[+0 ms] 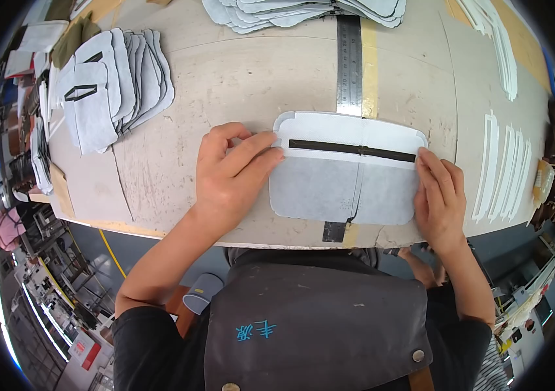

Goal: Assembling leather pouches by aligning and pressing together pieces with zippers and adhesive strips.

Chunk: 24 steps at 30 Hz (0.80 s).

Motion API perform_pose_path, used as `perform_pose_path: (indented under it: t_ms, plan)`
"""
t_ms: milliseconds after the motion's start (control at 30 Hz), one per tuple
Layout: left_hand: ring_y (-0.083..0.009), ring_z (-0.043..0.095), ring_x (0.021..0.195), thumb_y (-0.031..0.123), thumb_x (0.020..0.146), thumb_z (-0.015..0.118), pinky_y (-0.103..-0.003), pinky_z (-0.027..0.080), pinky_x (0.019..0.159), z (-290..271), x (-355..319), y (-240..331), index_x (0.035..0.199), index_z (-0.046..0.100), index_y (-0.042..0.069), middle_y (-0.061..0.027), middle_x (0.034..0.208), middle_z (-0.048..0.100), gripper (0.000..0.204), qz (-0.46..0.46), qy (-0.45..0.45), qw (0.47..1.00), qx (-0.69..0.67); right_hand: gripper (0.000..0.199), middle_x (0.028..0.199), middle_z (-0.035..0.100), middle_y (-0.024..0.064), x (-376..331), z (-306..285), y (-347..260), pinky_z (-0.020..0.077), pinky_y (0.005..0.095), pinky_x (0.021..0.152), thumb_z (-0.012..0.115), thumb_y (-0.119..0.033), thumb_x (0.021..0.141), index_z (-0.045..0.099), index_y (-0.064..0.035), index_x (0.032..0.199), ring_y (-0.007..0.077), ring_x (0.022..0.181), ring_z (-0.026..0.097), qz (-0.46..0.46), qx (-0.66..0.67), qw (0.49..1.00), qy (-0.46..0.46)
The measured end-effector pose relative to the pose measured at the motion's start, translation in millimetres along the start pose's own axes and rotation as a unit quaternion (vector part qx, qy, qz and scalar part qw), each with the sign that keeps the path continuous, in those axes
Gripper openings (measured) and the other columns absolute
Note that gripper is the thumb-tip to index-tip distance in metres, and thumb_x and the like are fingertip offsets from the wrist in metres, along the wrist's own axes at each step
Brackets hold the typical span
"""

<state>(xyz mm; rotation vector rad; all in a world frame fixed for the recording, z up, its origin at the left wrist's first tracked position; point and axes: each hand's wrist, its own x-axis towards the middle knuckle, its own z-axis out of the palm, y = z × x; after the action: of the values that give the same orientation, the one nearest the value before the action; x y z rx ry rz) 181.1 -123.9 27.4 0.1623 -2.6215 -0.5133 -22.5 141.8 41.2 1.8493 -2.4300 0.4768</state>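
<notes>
A pale grey panel with rounded corners lies flat near the front edge of the worktable. A white band runs along its far part, and a long dark slot-like strip crosses it from side to side. My left hand pinches the panel's left edge at the end of the dark strip, thumb and fingers close together. At the opposite end, my right hand grips the right edge with bent fingers. Beneath the panel runs a steel ruler, showing beyond its far and near edges.
A fanned stack of similar grey pieces lies at the left; another stack sits at the far edge. Yellow tape runs beside the ruler. White strips lie at the right. The table's front edge is close to my apron.
</notes>
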Motion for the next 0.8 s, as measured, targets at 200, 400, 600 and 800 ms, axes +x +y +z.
perform_pose_path:
  t_ms: [200,400,600,800]
  plan:
    - [-0.0256,0.057,0.093,0.005,0.063,0.075,-0.034,0.045,0.068,-1,-1,-6,0.086,0.073,0.006,-0.0032,0.107,0.071,0.024,0.017,-0.003,1.000,0.003,0.036,0.120,0.062,0.0148,10,-7,-3,0.0537,0.0384,0.082,0.064,0.011,0.072,0.065,0.0042,0.108,0.0322,0.101,0.060,0.072,0.083,0.994,0.010]
    - [-0.0258,0.057,0.097,0.007,0.064,0.073,-0.035,0.046,0.070,-3,2,-7,0.087,0.074,0.007,-0.0031,0.109,0.071,0.023,0.032,-0.019,0.999,0.010,0.039,0.118,0.062,0.0157,37,0,-24,0.0519,0.0398,0.084,0.067,0.011,0.071,0.065,0.0037,0.109,0.0333,0.101,0.059,0.036,0.130,0.990,0.038]
    - [-0.0259,0.057,0.098,0.009,0.065,0.071,-0.034,0.047,0.072,-4,5,-12,0.090,0.074,0.009,-0.0008,0.110,0.071,0.026,0.041,-0.032,0.999,-0.008,0.045,0.122,0.061,0.0121,77,31,-66,0.0509,0.0389,0.088,0.068,0.005,0.068,0.066,0.0032,0.112,0.0309,0.107,0.057,-0.052,0.188,0.981,0.024]
    - [-0.0262,0.055,0.100,0.004,0.065,0.077,-0.034,0.046,0.074,-6,3,-14,0.092,0.075,0.010,-0.0002,0.114,0.071,0.028,0.033,-0.047,0.998,-0.023,0.041,0.127,0.060,0.0091,74,43,-72,0.0499,0.0381,0.091,0.065,0.001,0.072,0.066,0.0024,0.113,0.0277,0.114,0.055,-0.063,0.155,0.986,0.002]
